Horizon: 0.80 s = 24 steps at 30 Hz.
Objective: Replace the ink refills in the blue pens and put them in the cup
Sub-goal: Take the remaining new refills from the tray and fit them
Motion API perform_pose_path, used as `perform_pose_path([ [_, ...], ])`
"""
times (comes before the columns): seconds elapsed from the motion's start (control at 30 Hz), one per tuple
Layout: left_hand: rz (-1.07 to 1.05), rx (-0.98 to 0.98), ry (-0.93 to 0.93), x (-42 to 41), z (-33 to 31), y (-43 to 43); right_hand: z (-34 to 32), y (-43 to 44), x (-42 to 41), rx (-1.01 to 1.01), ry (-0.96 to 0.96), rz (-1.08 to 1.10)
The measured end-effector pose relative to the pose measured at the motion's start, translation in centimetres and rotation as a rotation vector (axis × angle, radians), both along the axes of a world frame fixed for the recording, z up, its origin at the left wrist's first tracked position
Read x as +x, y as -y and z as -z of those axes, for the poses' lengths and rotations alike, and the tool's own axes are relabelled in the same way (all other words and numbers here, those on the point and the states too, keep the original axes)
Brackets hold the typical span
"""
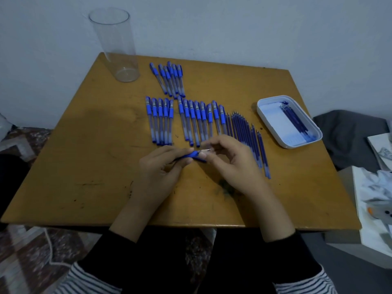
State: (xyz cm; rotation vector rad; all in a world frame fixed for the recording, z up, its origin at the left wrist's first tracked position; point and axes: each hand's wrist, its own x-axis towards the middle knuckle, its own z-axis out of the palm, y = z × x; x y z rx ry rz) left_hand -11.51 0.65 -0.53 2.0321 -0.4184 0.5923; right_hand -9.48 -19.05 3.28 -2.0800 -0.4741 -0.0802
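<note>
Closest to me, the left hand (161,166) grips a blue pen (192,155) and the right hand (231,164) pinches its tip: refill removal, I judge. Next comes a steady pull, then one of the loose refills (246,132) beyond, beside the capped pens (191,119); the clear cup (116,45) waits far left.

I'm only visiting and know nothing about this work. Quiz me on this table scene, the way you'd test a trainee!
1. True or false: the clear cup already holds pens.
2. The white tray sits: A) on the right side of the table; B) next to the cup; C) on the floor.
3. What do the left hand and right hand hold between them?

Key: 1 false; 2 A; 3 a blue pen.
</note>
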Motion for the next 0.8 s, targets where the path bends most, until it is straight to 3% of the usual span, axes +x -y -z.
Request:
perform_pose_path([
  [0.07, 0.003, -0.003, -0.004, 0.01, 0.0, -0.03, -0.02, 0.1, -0.1, 0.061, 0.024, -0.036],
  [0.2, 0.002, 0.017, 0.013, -0.03, -0.08, 0.01, 0.23, -0.04, 0.08, -0.027, 0.115, -0.031],
  [0.37, 0.033, -0.003, 0.006, 0.09, 0.27, -0.08, 0.5, 0.27, 0.0, 0.078, 0.046, -0.026],
  [0.53, 0.039, 0.029, 0.013, -0.04, 0.05, -0.19, 0.63, 0.14, 0.18, 0.016, 0.099, -0.016],
  [0.67, 0.042, 0.019, 0.008, 0.12, 0.11, -0.1, 0.71, 0.24, -0.02, 0.168, 0.02, -0.019],
  [0.8, 0.047, 0.051, 0.028, 0.04, 0.17, -0.06, 0.81, -0.12, 0.07, 0.126, 0.047, 0.004],
])
